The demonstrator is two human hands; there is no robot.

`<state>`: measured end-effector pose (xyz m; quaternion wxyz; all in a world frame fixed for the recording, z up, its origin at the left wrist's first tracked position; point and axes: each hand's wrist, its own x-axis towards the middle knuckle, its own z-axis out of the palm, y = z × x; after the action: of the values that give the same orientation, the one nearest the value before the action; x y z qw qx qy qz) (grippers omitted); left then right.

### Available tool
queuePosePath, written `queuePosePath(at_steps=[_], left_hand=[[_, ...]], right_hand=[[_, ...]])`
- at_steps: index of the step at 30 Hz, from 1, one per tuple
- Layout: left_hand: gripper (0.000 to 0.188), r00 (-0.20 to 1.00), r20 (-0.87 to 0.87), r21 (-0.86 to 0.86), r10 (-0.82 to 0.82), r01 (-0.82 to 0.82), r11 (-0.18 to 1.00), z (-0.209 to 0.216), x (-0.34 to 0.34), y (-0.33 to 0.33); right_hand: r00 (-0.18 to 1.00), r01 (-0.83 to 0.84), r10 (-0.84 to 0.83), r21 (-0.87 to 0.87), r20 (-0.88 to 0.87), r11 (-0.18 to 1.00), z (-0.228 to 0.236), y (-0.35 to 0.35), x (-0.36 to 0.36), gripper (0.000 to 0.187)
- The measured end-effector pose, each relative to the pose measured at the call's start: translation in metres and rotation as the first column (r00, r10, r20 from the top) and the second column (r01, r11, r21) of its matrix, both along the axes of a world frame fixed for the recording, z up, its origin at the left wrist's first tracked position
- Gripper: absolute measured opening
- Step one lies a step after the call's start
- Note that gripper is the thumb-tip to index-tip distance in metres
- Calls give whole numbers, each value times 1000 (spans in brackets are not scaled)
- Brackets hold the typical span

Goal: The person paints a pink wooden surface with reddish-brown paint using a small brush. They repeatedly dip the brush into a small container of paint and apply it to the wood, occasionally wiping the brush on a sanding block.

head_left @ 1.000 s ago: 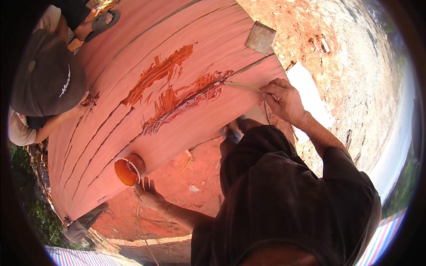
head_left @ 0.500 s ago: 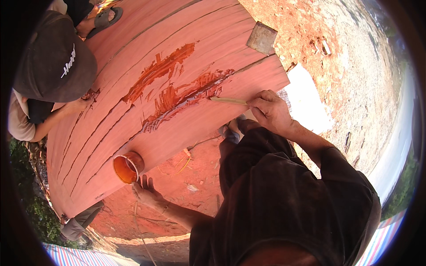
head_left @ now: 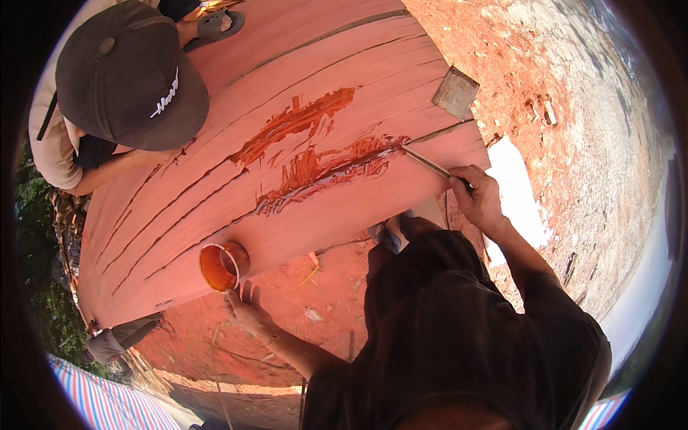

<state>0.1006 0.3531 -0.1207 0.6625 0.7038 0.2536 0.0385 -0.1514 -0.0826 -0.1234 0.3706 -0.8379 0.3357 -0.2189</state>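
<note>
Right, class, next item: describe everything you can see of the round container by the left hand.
The container is round and open-mouthed, with a pale rim, an orange interior and a reddish-brown outer wall; its material is hard to tell. Its mouth faces the camera. The left hand meets its lower rim. It overlaps the edge of the reddish wooden surface in view; whether it rests there is unclear.

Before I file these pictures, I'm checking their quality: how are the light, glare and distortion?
Head view: harsh sun washes out the white sheet; head view: pale sheen glints along the wet red smear; head view: the dark shirt loses detail; head view: a black fisheye border rounds the scene, and the striped sheet bends near it.
</note>
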Motion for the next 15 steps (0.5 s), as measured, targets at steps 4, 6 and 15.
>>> queuePosePath(at_steps=[4,6,15], left_hand=[[33,1000,-12,-31,12,-12,999,0,-2,-2],[31,1000,-18,-65,15,-16,998,1,-3,-2],[31,1000,-17,-141,10,-12,990,0,2,-1]], right_hand=[[999,35,-33,46,-35,998,-12,-1,3,10],[999,26,-20,143,-42,989,-15,-3,2,11],[995,-1,-43,443,88,897,-13,1,1,7]])
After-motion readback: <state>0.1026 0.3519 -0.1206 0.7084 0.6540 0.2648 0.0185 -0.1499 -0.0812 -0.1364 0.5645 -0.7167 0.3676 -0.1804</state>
